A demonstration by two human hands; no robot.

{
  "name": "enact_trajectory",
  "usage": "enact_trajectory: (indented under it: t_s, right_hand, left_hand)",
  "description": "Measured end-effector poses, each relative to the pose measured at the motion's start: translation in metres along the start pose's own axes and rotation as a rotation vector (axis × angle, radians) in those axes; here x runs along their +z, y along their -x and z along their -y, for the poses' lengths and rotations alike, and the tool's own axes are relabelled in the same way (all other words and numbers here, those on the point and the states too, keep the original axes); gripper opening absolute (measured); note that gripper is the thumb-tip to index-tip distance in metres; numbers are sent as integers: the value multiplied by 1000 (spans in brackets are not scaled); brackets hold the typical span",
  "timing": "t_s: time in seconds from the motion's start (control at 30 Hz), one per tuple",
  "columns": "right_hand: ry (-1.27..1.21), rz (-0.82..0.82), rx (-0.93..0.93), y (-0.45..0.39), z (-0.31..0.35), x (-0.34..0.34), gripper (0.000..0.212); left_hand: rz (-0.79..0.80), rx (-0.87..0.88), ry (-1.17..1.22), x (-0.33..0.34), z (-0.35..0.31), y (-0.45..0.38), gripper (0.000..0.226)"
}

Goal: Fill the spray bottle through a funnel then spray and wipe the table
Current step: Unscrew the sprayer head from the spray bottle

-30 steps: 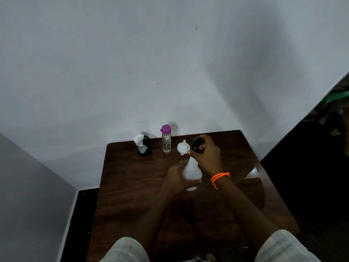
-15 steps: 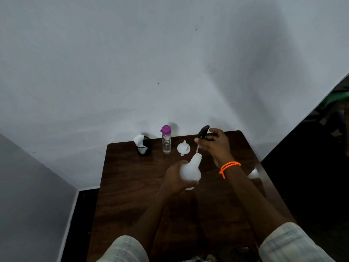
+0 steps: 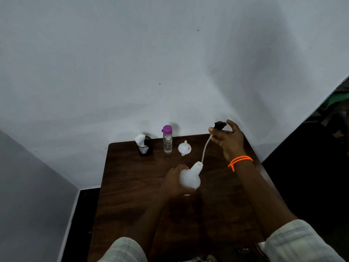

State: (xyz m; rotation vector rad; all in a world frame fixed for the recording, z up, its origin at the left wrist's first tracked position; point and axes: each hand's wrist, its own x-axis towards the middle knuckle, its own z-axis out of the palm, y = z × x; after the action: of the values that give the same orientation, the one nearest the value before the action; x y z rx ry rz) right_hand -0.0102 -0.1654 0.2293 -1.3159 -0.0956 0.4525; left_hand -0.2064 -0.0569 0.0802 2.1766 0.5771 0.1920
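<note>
My left hand (image 3: 174, 181) grips the white spray bottle (image 3: 190, 177) on the dark wooden table (image 3: 132, 186); its neck is open and tilted to the right. My right hand (image 3: 227, 141), with an orange band at the wrist, holds the black spray head (image 3: 220, 125) raised above the far right of the table. The clear dip tube (image 3: 205, 148) hangs from the head, its lower end just at the bottle's mouth. A small white funnel (image 3: 184, 148) lies on the table beyond the bottle. A clear water bottle with a purple cap (image 3: 167, 141) stands left of the funnel.
A black cup holding white tissue (image 3: 144, 146) stands at the far left of the table, close to the white wall (image 3: 170, 63). The table's right edge borders a dark area. A grey wall and dark floor lie to the left.
My right hand has lifted the spray head off the bottle, up and to the right, drawing the dip tube almost wholly out. My left hand has kept hold of the bottle.
</note>
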Motion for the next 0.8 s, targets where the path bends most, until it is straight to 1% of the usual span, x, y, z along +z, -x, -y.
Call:
enact_trajectory:
  t_s: [0.1, 0.27, 0.37, 0.47, 0.5, 0.57, 0.6, 0.7, 0.73, 0.8]
  right_hand:
    - [-28, -17, -5, -1, 2, -2, 92]
    - [-120, -63, 3, -4, 7, -7, 88]
    - [-164, -118, 24, -6, 9, -11, 87]
    - [-145, -184, 82, -9, 8, -18, 85]
    - [-121, -201, 104, -9, 6, -20, 82]
    - [-66, -226, 139, -10, 1, -26, 66]
    - [-49, -237, 154, -10, -2, -29, 63]
    - [-15, -260, 175, -12, -10, -36, 79]
    - [-3, -265, 177, -11, -12, -38, 81]
    - [58, -274, 171, -10, -14, -43, 79]
  left_hand:
    - [-1, 14, 14, 0, 1, 3, 77]
    - [-67, 9, 70, -5, -3, 13, 76]
    - [-92, 23, 78, -9, -4, 17, 79]
    - [-88, 32, 67, -10, 0, 18, 83]
    - [-92, 33, 61, -10, 1, 19, 84]
    - [-101, 40, 59, -10, 0, 20, 85]
    - [-107, 48, 63, -10, 0, 20, 86]
    - [-119, 62, 76, -10, 0, 22, 86]
    - [-124, 63, 76, -10, 0, 23, 86]
    - [-130, 55, 72, -10, 0, 25, 87]
